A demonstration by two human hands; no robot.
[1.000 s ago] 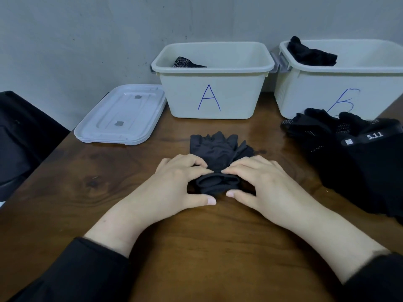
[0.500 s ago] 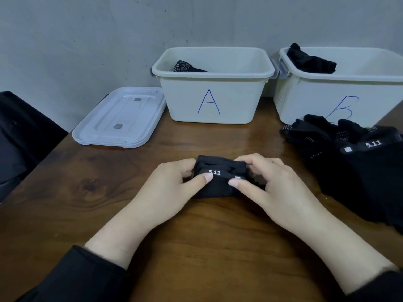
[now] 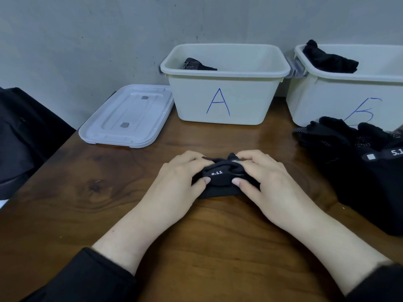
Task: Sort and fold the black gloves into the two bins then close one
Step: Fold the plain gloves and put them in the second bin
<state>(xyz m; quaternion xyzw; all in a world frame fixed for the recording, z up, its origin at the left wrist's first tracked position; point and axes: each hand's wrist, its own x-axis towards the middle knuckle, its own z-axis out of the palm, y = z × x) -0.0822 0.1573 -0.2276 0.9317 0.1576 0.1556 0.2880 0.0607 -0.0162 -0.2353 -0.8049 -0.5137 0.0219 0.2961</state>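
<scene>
A moment ago the glove lay half spread with its fingers fanned toward the bins; now the folded black glove is a tight bundle at the middle of the wooden table — white "5.11" lettering turned up. The left hand and right hand have drawn close together, both clamped on the bundle, thumbs pressing its near side and fingers curled over the far side. Bin A, marked with a blue "A", stands at the far edge with a dotted glove inside. Bin B — blue letter partly hidden — holds black gloves. A glove pile at the right edge shows "5.1". The lid lies left of bin A.
</scene>
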